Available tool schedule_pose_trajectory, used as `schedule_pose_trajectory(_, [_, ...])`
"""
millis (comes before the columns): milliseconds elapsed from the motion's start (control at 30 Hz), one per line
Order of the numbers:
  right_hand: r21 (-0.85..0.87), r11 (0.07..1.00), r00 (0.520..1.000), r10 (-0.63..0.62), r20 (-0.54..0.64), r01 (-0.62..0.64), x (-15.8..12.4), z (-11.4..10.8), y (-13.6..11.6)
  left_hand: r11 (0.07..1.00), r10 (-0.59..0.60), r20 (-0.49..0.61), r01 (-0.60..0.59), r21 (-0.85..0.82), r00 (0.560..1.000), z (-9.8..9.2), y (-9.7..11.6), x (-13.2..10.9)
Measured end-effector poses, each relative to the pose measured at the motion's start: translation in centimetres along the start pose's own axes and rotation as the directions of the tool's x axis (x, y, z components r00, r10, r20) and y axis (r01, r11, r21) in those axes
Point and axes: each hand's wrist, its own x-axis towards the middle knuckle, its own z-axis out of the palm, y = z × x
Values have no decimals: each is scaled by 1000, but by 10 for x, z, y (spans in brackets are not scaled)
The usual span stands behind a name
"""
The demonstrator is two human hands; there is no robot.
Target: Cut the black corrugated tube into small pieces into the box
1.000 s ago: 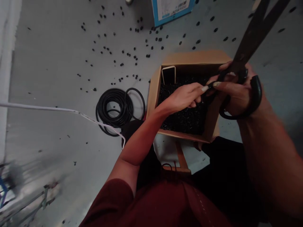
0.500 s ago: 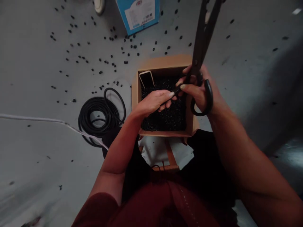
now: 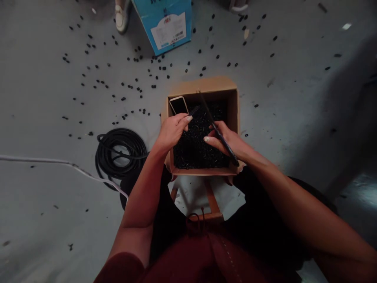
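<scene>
Pinched between the thumb and fingers of my left hand (image 3: 173,130) is a short black ridged piece (image 3: 194,111), its outer end poking out to the upper right. Whether it joins the hose below cannot be seen. My right hand (image 3: 225,139) grips dark scissors (image 3: 209,112) by the handles, blades angled up and left, seen nearly edge-on. Both hands are over an open cardboard box (image 3: 203,171), which holds many small black cut pieces (image 3: 203,151). A phone (image 3: 178,105) leans in the box's far left corner.
A coil of black hose (image 3: 101,151) lies left of the box, one length passing behind my left forearm. A pale cable (image 3: 59,161) crosses the left floor. Small black bits are scattered beyond the box. A blue carton (image 3: 147,25) and another person's shoe (image 3: 121,19) are farther away.
My hands have moved apart. The right one has come down and turned the scissors, so their blades now lean left over the box. My left hand has shifted slightly left with the ridged piece.
</scene>
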Motion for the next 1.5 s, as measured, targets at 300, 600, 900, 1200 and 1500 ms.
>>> schedule_pose_trajectory(300, [-86,996,997,-4,73,10,-2,9,0,992,16,-6,-15,122,1000,4,1,5])
schedule_pose_trajectory(600, [-78,997,998,23,58,-18,-4,8,-8,969,39,22,-43,243,999,7,2,5])
schedule_pose_trajectory(900, [-50,998,997,43,60,-40,-9,27,0,917,9,133,-61,394,991,8,-7,5])
schedule_pose_trajectory(1200, [48,986,979,152,133,-159,-13,52,11,852,-156,160,51,522,975,22,-25,6])
schedule_pose_trajectory(1500, [350,876,936,261,234,-332,-20,57,10,858,-140,240,-3,514,961,27,-24,7])
